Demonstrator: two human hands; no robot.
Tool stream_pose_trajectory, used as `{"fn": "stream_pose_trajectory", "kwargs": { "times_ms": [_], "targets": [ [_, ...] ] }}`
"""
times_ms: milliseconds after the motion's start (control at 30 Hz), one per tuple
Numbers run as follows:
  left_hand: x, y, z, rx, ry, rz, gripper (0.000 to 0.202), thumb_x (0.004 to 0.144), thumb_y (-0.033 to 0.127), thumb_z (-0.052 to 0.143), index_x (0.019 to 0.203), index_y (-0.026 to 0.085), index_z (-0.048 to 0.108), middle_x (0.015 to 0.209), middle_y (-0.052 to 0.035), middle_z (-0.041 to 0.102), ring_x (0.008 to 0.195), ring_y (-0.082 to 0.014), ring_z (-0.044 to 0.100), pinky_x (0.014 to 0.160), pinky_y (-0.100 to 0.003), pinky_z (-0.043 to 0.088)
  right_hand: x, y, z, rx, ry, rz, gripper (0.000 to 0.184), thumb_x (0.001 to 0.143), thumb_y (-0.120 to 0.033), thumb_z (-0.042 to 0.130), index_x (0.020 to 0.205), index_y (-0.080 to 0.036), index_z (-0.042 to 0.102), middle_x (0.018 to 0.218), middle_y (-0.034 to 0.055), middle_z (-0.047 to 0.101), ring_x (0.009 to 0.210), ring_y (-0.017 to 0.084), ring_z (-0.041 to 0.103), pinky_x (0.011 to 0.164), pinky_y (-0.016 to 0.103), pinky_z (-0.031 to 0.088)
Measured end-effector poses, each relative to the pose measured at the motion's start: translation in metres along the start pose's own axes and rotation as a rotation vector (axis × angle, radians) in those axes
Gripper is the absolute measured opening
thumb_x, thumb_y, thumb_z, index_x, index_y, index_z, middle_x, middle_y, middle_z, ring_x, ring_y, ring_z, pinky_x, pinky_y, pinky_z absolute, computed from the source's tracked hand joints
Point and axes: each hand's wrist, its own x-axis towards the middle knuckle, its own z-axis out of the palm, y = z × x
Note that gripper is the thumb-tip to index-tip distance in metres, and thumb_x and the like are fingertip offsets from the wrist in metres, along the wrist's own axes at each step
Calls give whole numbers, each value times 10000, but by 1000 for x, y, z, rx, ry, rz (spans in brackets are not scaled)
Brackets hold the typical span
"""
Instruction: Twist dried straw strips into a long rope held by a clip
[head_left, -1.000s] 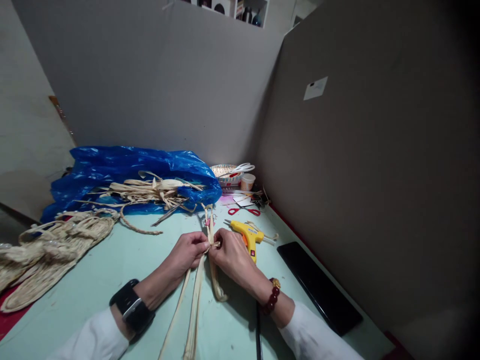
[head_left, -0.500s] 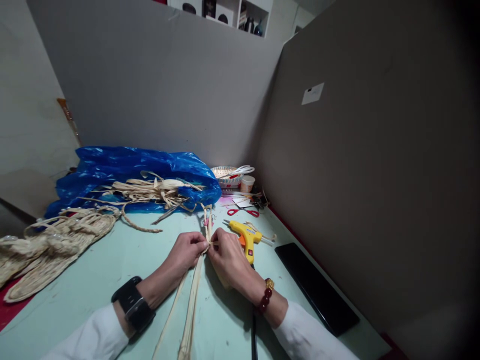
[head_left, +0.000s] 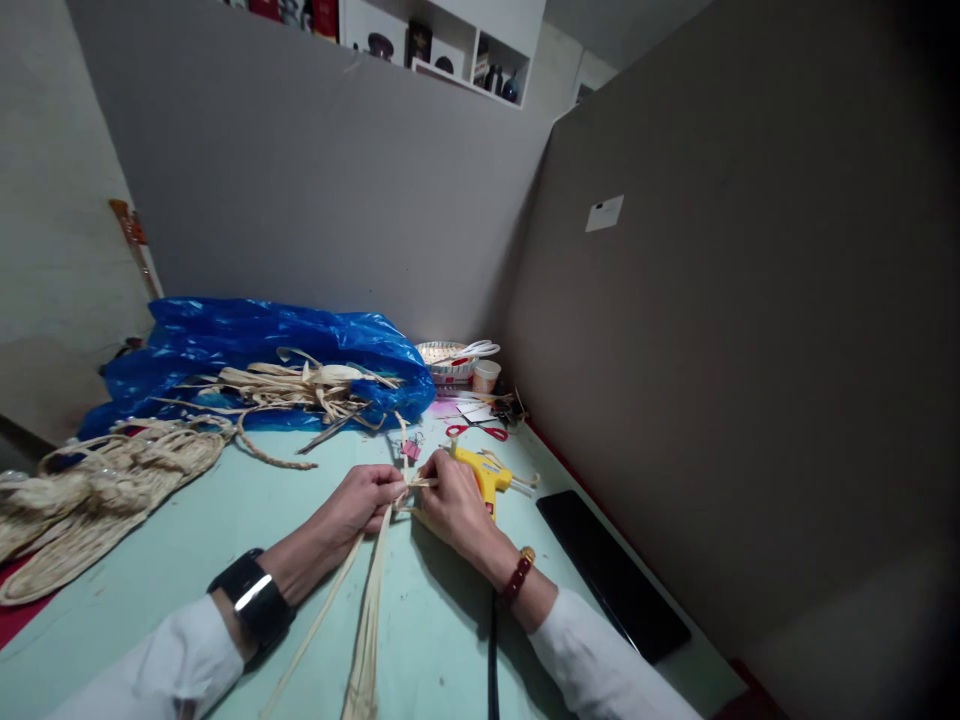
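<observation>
A bundle of pale, flat plant-fibre strips (head_left: pixel 370 615) runs from the near table edge up to my two hands. My left hand (head_left: pixel 373 497) pinches the strips where they meet, thumb against fingers. Close beside it, my right hand (head_left: pixel 452 497) grips a strip end that stretches sideways between both hands. A thin single strand (head_left: pixel 319 622) trails down from under my left hand. Just past my fingers, a pink binder clip (head_left: pixel 410 451) sits at the far end of the strips. The yellow glue gun (head_left: pixel 491 478) lies behind my right hand, partly hidden by it.
Red-handled scissors (head_left: pixel 478 432) lie beyond the glue gun. A blue plastic bag (head_left: pixel 247 335) with more fibre strips (head_left: pixel 300 385) stands at the back left. Woven fibre soles (head_left: pixel 150 490) lie left. A black slab (head_left: pixel 611 575) lies right, beside a grey partition (head_left: pixel 712 350).
My right hand has moved a strip sideways, away from the upright strands near the clip. The whole view has shifted slightly.
</observation>
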Motion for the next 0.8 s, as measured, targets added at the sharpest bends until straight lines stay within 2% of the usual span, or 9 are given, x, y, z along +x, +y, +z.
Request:
{"fn": "stream_pose_trajectory", "kwargs": {
  "times_ms": [100,167,233,300,433,533,633,700,800],
  "targets": [
    [1,-1,-1,-23,-19,16,351,568,362,752,614,152,475,473,85,418,373,15,193,392,-173,71,6,5,-13,33,10,-6,105,734,-119,465,786,-171,540,704,14,577,669,146,484,608,242,304],
    [1,0,-1,-25,-36,18,359,572,370,756,637,148,481,510,61,474,375,19,193,390,-175,63,11,10,-27,47,76,9,80,725,-135,476,754,-170,541,663,3,574,614,133,474,597,244,309],
    [1,1,-1,-24,-39,10,368,578,378,758,651,150,478,522,60,479,378,20,182,389,-176,56,19,21,-43,83,185,46,47,716,-164,492,728,-172,537,643,-2,568,591,128,475,578,243,319],
    [1,2,-1,-25,-35,-3,378,582,386,760,644,158,465,485,88,422,381,16,162,391,-173,44,27,36,-60,177,300,117,42,697,-208,518,706,-172,539,638,-3,564,589,129,487,558,239,336],
    [4,2,-3,-26,-71,-38,386,593,404,761,638,167,459,441,129,322,378,11,136,395,-170,31,36,62,-94,637,480,303,128,621,-270,566,687,-174,513,562,-38,488,482,103,447,461,225,340],
    [7,-1,-5,10,-77,-46,390,587,414,762,618,170,459,432,123,334,364,11,151,383,-172,41,34,68,-124,889,715,302,158,581,-266,569,660,-194,453,535,-80,407,445,72,399,428,200,338],
    [8,-3,-6,37,-69,-43,398,580,429,758,596,170,456,429,105,368,354,9,167,371,-177,44,32,66,-146,888,935,263,150,584,-245,559,649,-195,433,538,-90,383,432,54,349,388,172,297],
    [7,-4,-8,18,-76,-47,401,573,426,763,596,169,456,427,109,357,358,12,155,372,-174,38,34,66,-148,762,929,250,117,609,-237,546,696,-188,486,533,-83,414,426,64,363,376,178,292],
    [6,-2,-11,-27,-104,-48,396,579,407,771,610,164,459,436,117,339,370,16,140,378,-168,36,42,69,-136,508,752,245,113,638,-225,525,738,-176,543,526,-61,478,426,89,419,392,205,314]
  ]
}}
